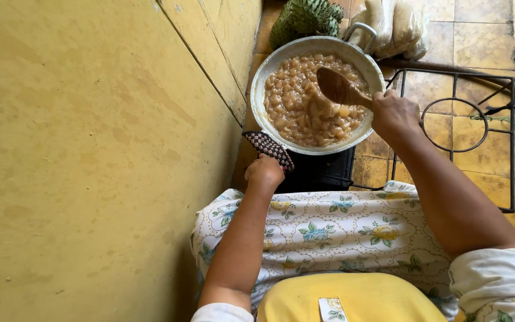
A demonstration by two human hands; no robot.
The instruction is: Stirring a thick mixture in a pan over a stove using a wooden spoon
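A yellow wall (pixel 90 149) fills the left of the view. Beside it, the left hand (pixel 264 172) is closed on a checkered pot holder (pixel 269 149), which lies against the near rim of the metal pan (pixel 258 89). The pan holds pale brown chunks in thick, glossy syrup; judging by the syrup, cooking appears well advanced, with stirring under way. The right hand (pixel 393 114) is closed around the handle of a wooden spoon (pixel 338 87), whose bowl rests in the mixture. Behind the pan: a green spiky fruit (pixel 305 18) and plastic bags (pixel 397 24). Far right: an unoccupied wire burner stand (pixel 454 122) on the tiled floor (pixel 484 36).
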